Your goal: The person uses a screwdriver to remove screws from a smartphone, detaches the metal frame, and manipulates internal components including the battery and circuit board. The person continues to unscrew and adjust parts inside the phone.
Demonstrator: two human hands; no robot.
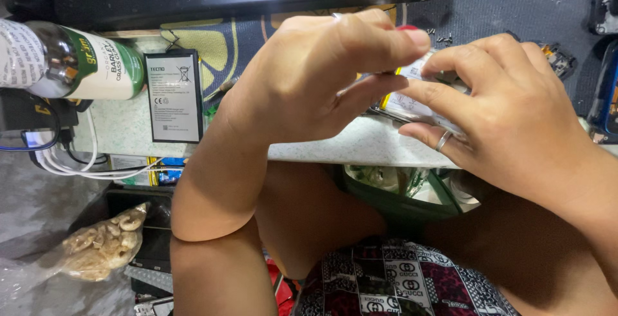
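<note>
Seen from above, a person seated at a pale worktop (360, 145) works on an opened phone (412, 107) at centre right of the frame, both hands meeting over it. Nearest the camera, at lower left, one clear bag of snacks (103, 245) lies by the knee. Above it, the left hand (322, 78) pinches thumb against forefinger at the device's upper edge, apparently gripping a small part, though what sits between the fingertips cannot be told. The right hand (508, 110), wearing one ring (443, 141), clasps the phone from the right and steadies it just above the worktop edge. Done well, the work would seem to call for a firm steadying grip and a light, even pull. Further off, at left centre, one flat black phone battery (174, 96) lies on the worktop, apart from the hands; one bottle with a green and white label (77, 62) rests on its side at upper left. White cables (84, 165) trail below it.
</note>
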